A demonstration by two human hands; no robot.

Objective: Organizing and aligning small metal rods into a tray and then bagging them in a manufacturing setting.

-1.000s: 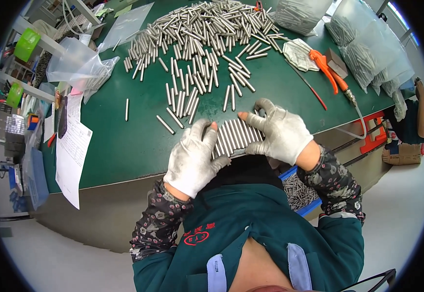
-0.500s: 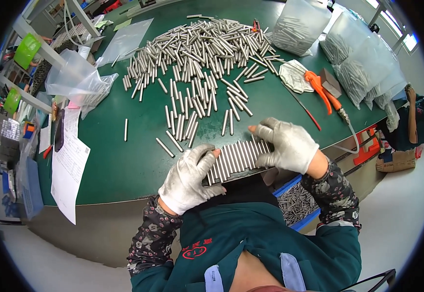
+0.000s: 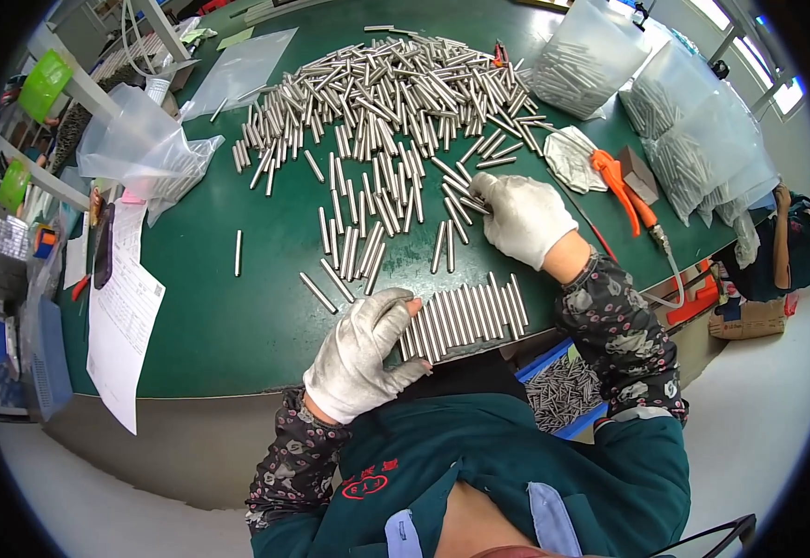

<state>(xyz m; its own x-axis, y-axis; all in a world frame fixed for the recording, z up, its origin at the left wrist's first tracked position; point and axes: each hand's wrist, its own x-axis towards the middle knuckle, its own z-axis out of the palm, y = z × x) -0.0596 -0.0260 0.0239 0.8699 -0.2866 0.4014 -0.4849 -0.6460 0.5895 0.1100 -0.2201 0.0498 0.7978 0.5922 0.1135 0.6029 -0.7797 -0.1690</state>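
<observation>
cloth (image 3: 572, 160), orange tool (image 3: 620, 189) right of hands (image 3: 528, 219)

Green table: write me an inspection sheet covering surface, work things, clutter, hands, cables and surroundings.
Surface: green table, partly covered by loose metal pins.
Work things: row of pins side by side near the front edge; large pile behind, pins lying in mixed directions.
Clutter: paper overhanging the front edge at left; cloth, orange air gun and bags of pins at right.
Hands: left hand against the row's left end; right hand at loose pins beyond the row, grip hidden.
Cables: pale hose from the air gun, passing the table edge.
Surroundings: blue bin of metal parts below the table; cardboard box and another person at right.
</observation>
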